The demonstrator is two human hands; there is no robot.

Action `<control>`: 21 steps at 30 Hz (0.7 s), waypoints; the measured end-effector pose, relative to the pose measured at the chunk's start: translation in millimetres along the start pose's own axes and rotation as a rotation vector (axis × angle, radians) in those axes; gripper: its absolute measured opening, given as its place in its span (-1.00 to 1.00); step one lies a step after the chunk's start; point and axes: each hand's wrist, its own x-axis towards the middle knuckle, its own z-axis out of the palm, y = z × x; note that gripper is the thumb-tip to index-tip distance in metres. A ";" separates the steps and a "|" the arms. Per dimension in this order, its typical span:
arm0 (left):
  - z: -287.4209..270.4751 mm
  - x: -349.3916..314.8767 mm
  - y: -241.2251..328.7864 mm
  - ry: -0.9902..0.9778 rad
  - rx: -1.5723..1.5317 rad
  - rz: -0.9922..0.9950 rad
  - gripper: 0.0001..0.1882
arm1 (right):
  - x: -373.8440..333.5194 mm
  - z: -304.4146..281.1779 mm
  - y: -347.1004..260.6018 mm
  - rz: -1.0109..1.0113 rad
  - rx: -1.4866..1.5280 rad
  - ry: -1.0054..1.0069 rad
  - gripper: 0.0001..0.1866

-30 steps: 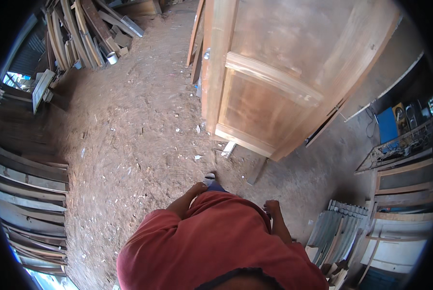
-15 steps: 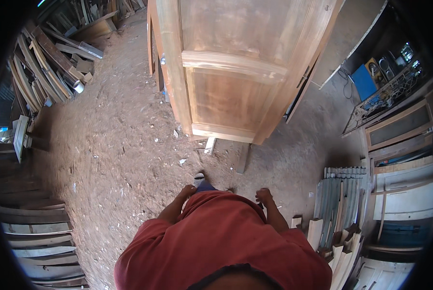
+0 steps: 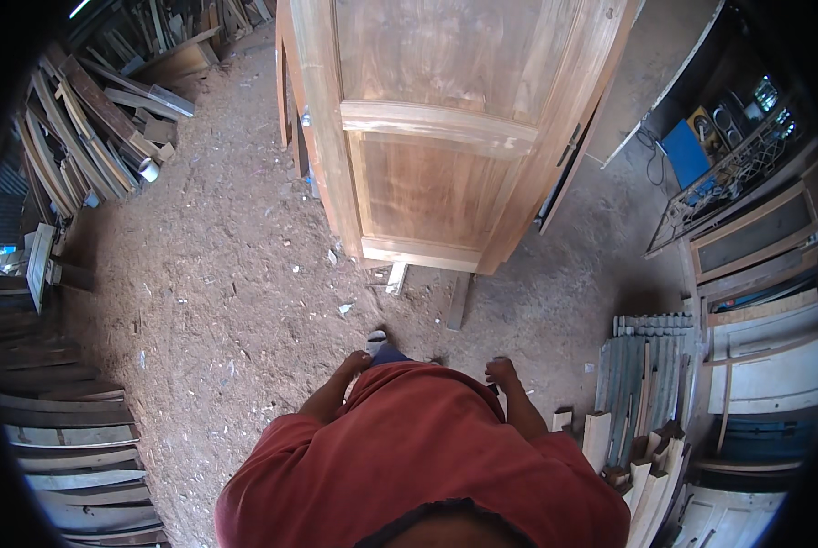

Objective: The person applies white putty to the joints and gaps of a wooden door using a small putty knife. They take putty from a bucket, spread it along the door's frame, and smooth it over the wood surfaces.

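Observation:
My left hand (image 3: 358, 361) hangs low beside my blue trousers, its fingers curled; whether anything is inside them is hidden. At my other side, my right hand (image 3: 500, 372) is closed, and a small dark thing (image 3: 494, 389) shows just under it, too small to name. In front of me stands a panelled wooden door (image 3: 427, 187), bare and light brown, its lower end resting on wood blocks (image 3: 459, 301). Both hands are apart from it. More door edges show behind its left side.
Wood shavings and scraps litter the floor (image 3: 235, 274). Planks (image 3: 80, 128) lean at the far left, and stacked boards (image 3: 75, 457) lie at the near left. On the right are grey corrugated sheets (image 3: 623, 384), timber offcuts (image 3: 642, 475), a metal grille (image 3: 710, 201) and a blue panel (image 3: 687, 155).
The view has shifted very slightly. Both hands stay low at my sides, and the door stands where it was.

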 end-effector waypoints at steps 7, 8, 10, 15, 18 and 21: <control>-8.1 23.3 -23.6 -0.056 0.126 0.147 -0.54 | 17.6 -12.1 -8.9 0.139 0.135 0.032 -0.84; -12.7 19.2 -33.9 -0.049 0.086 0.113 -0.53 | 19.2 -17.4 -24.7 -0.014 -0.149 0.003 -0.83; -8.1 15.6 -29.7 -0.039 0.094 0.097 -0.53 | 14.6 -21.8 -24.4 -0.195 -0.454 0.004 -0.79; -21.4 17.6 -61.2 0.003 0.255 0.220 -0.49 | 19.9 -20.0 -47.4 -0.085 -0.029 0.012 -0.75; -6.9 9.6 -33.3 -0.008 0.159 0.067 -0.46 | 13.9 -11.8 -25.3 0.139 0.345 -0.022 -0.68; -12.0 18.6 -42.4 -0.003 0.246 0.062 -0.46 | 28.0 -16.9 -24.0 -0.229 -0.423 -0.027 -0.64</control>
